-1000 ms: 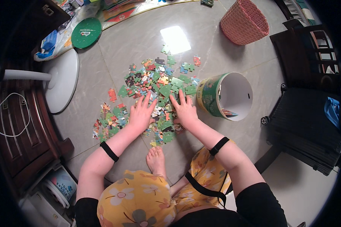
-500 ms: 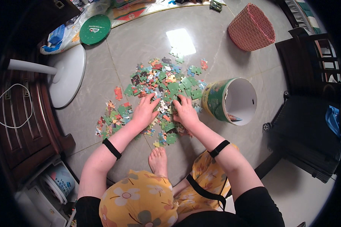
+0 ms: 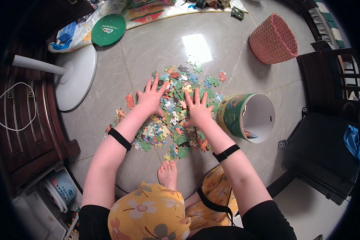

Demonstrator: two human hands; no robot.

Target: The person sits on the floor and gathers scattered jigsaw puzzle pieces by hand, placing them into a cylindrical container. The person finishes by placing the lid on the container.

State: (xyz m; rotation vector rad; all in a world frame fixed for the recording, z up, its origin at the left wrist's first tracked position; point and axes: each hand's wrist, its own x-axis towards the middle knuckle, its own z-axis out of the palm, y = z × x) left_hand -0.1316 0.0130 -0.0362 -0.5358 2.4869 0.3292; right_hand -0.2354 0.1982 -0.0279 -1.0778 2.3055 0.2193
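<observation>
A loose heap of jigsaw puzzle pieces [image 3: 173,105] in green, red, blue and cream lies on the grey tiled floor in front of me. My left hand [image 3: 150,99] rests over the left side of the heap with its fingers spread. Over the right side, my right hand [image 3: 199,110] is likewise spread, its fingertips on green pieces. Neither hand grips a piece. Just right of my right hand, a green round puzzle tub [image 3: 232,116] lies on its side, its white inside facing right, with a small coloured paper or piece inside.
A green round lid [image 3: 109,30] lies at the far left by a white round stand base [image 3: 81,80]. The pink woven basket [image 3: 273,40] stands at the far right. Dark wooden drawers [image 3: 28,132] line the left, a black suitcase [image 3: 320,148] the right. My bare foot [image 3: 167,175] is near the heap.
Both hands have moved forward over the heap and their fingers have spread wider. The whole view has shifted slightly, with the floor things sitting lower and further right.
</observation>
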